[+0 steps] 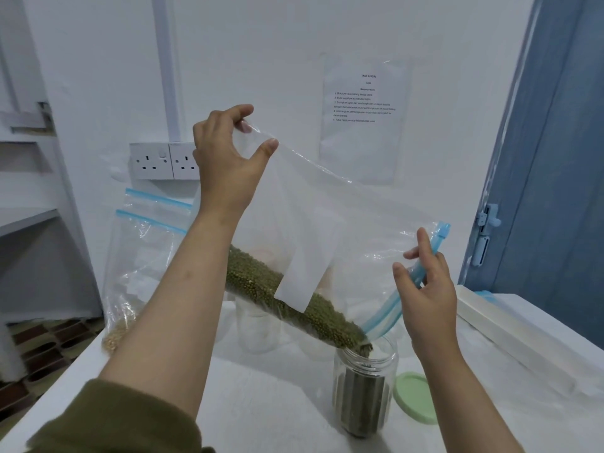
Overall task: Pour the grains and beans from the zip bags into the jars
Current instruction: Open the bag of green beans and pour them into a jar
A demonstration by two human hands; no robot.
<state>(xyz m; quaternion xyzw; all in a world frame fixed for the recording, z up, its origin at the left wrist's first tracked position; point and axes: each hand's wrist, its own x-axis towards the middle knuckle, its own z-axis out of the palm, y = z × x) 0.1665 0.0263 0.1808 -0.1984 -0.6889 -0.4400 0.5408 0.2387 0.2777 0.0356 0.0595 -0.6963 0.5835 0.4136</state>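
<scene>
A clear zip bag (369, 223) with a blue zipper hangs tilted over the table. My left hand (225, 152) pinches its raised bottom corner. My right hand (425, 289) holds the blue zipper edge at the low end. Green beans (294, 305) lie along the bag's lower fold and run out of its mouth into an open clear jar (364, 384), which is partly filled with them. The jar's pale green lid (413, 397) lies flat just right of it. Behind my left arm leans a second zip bag (137, 263) holding pale grains.
Two empty clear jars (258, 325) stand behind the tilted bag. A long white box (510, 335) lies along the table's right side. Wall sockets (163, 160) and a printed sheet (362, 116) are on the wall. A blue door (555, 158) is at right.
</scene>
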